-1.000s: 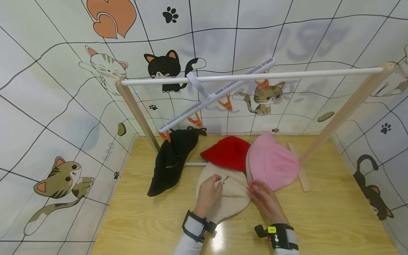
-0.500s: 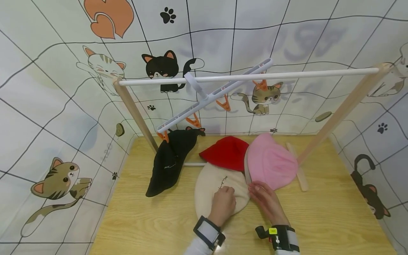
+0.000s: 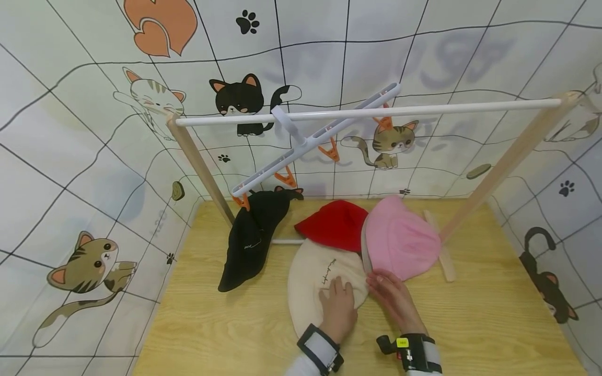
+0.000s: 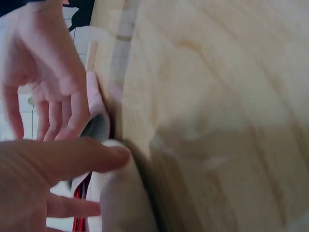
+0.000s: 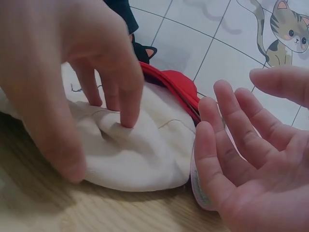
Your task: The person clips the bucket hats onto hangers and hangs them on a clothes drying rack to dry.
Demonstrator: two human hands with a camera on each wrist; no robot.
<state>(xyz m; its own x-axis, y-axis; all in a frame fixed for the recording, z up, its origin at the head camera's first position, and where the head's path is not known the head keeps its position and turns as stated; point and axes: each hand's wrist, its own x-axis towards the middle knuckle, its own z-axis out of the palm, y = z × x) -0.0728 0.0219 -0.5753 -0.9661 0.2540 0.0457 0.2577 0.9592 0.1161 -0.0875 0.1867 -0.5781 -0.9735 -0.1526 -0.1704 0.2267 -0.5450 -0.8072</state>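
A cream bucket hat (image 3: pixel 303 282) with small dark lettering lies on the wooden table. My left hand (image 3: pixel 339 308) is over its crown; in the right wrist view the left fingertips (image 5: pixel 129 118) press into the cloth and the thumb is apart from them. My right hand (image 3: pixel 394 298) is palm up beside it, fingers loosely extended and gripping nothing, fingertips right at the brim of a pink bucket hat (image 3: pixel 400 240). A red hat (image 3: pixel 336 224) lies behind, overlapping the cream one. In the left wrist view the left thumb (image 4: pixel 106 157) lies along the cream hat's edge.
A white bar (image 3: pixel 423 110) on wooden posts spans above the hats. From it hangs a tilted lilac hanger (image 3: pixel 324 137) with several orange clips (image 3: pixel 331 151). A black hat (image 3: pixel 246 245) hangs from its left end. A patterned wall (image 3: pixel 301 62) stands behind.
My left hand has moved right across the cream hat, from its left side onto its crown, and its fingers have spread. My right hand has stayed beside the pink brim.
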